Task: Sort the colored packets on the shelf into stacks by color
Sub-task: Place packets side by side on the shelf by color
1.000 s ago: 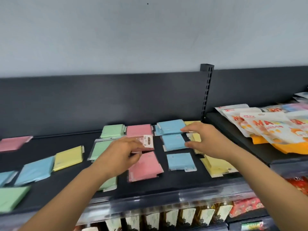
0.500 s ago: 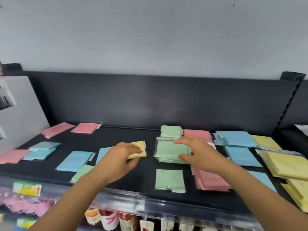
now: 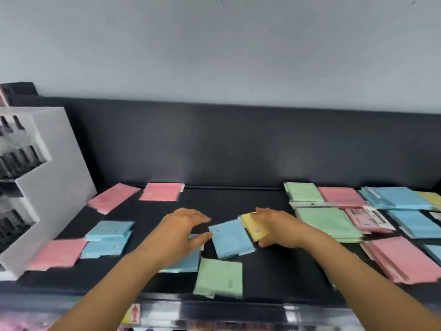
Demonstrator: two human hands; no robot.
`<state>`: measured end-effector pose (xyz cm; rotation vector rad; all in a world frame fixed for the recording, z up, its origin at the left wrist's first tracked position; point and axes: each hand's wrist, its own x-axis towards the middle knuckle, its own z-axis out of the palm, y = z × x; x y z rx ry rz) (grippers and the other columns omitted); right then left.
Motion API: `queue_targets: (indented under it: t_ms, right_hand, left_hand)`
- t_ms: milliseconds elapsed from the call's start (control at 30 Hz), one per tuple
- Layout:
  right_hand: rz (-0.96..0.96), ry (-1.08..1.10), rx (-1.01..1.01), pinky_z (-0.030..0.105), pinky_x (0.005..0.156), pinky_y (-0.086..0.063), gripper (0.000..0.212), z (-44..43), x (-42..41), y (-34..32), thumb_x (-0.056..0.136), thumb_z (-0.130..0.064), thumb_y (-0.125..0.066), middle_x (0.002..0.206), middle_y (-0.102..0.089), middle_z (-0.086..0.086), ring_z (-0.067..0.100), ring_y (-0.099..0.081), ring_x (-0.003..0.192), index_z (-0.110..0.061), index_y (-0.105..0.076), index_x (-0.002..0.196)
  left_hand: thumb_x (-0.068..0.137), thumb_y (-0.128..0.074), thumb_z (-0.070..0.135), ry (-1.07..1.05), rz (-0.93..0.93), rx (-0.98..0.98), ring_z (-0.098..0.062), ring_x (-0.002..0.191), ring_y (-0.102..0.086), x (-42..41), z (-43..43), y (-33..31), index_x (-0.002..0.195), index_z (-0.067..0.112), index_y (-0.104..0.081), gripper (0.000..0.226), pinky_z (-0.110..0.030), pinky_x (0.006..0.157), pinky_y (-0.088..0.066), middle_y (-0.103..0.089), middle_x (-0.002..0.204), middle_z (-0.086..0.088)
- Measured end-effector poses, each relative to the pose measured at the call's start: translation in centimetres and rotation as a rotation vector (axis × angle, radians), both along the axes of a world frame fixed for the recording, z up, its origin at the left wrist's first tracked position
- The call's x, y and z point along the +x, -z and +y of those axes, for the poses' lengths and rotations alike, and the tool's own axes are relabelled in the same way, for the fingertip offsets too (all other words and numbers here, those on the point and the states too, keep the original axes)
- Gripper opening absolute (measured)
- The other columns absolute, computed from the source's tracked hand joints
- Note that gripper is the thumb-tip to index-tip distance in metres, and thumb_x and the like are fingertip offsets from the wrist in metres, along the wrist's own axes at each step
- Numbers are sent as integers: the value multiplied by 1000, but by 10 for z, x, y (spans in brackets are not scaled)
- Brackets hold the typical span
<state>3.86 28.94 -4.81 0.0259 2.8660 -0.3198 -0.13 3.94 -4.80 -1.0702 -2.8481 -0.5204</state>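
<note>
Yellow packet (image 3: 254, 227) pinched in the right hand (image 3: 281, 231), touching the right edge of a blue packet (image 3: 230, 241) on the black shelf (image 3: 238, 201). Left of that blue packet, the left hand (image 3: 180, 231) hovers relaxed, empty.

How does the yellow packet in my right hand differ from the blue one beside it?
The flat yellow packet is gripped by the right hand; the flat blue packet lies ungripped on the black shelf. Fingers partly hide the yellow; the blue shows whole. Both are rectangular.
</note>
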Motion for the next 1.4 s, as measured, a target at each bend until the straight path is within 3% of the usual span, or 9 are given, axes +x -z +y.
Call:
queue_targets:
  t_ms: [167, 267, 433, 567, 700, 800, 900, 1167, 1400]
  right_hand:
    - [53, 128, 80, 31, 112, -24, 72, -21, 0, 1, 86, -42, -62, 157, -18, -3, 21, -24, 142, -21, -30, 147]
    - [156, 158, 206, 34, 97, -39, 54, -33, 0, 8, 88, -50, -53, 141, -47, 7, 26, -48, 124, -13, -50, 128]
    - [262, 186, 299, 33, 70, -38, 28, -45, 5, 15, 94, -30, -42, 113, -61, 12, 34, -58, 97, -10, -53, 111]
    - [302, 260, 276, 32, 65, -37, 29, -51, 10, 16, 89, -14, -41, 107, -63, 15, 34, -60, 91, -11, -52, 116]
    - [373, 289, 161, 37, 74, -45, 37, -51, 19, 10, 91, -16, -41, 108, -63, 16, 37, -59, 93, -15, -48, 128]
    - [466, 328, 51, 39, 74, -48, 38, -50, 27, 3, 93, -16, -40, 107, -63, 13, 36, -59, 89, -19, -46, 130]
    - [553, 339, 26, 39, 76, -48, 43, -49, 34, -3, 92, -11, -38, 112, -61, 11, 34, -58, 89, -18, -42, 134]
    - [696, 365, 56, 39, 73, -48, 45, -18, 57, -17, 92, -12, -39, 111, -62, 10, 34, -60, 87, -19, -40, 136]
    - [743, 407, 43, 39, 72, -48, 45, 50, 85, -23, 93, -12, -37, 111, -63, 9, 33, -59, 87, -23, -40, 137]
  left_hand:
    - [85, -53, 56, 167, -105, -129, -10, 137, -26, -6, 15, 1, 143, 23, -33, 70, -27, 111, -25, -32, 149, 8]
    - [80, -54, 63, 196, -176, -283, -20, 138, -27, -8, 29, 2, 142, 16, -32, 80, -35, 111, -27, -27, 152, 0]
    - [82, -56, 51, 151, -141, -339, -24, 99, -53, -19, 33, 1, 110, 11, -51, 48, -33, 81, -45, -54, 110, -6]
    - [90, -43, 28, 177, 52, -481, -32, 99, -57, -22, 27, 1, 133, 11, -36, 47, -37, 75, -44, -54, 119, -15]
    - [91, -37, 8, 177, 95, -397, -31, 97, -58, -28, 17, 1, 148, 22, -10, 64, -36, 69, -41, -57, 117, -12]
    - [93, -36, 5, 120, 144, -243, -30, 121, -49, -31, 18, -7, 148, 20, -15, 60, -39, 90, -43, -40, 145, -7]
    - [96, -36, 6, 116, 184, -79, -19, 142, -22, -28, 24, -12, 148, 23, -16, 58, -41, 108, -34, -17, 156, 2]
    - [93, -38, -2, 192, 234, 144, -18, 143, -19, -9, 64, -17, 148, 20, -19, 62, -31, 114, -22, -18, 156, 1]
    - [92, -37, -5, 243, 269, 164, -18, 143, -20, 11, 126, -23, 148, 18, -19, 63, -28, 113, -21, -17, 156, 2]
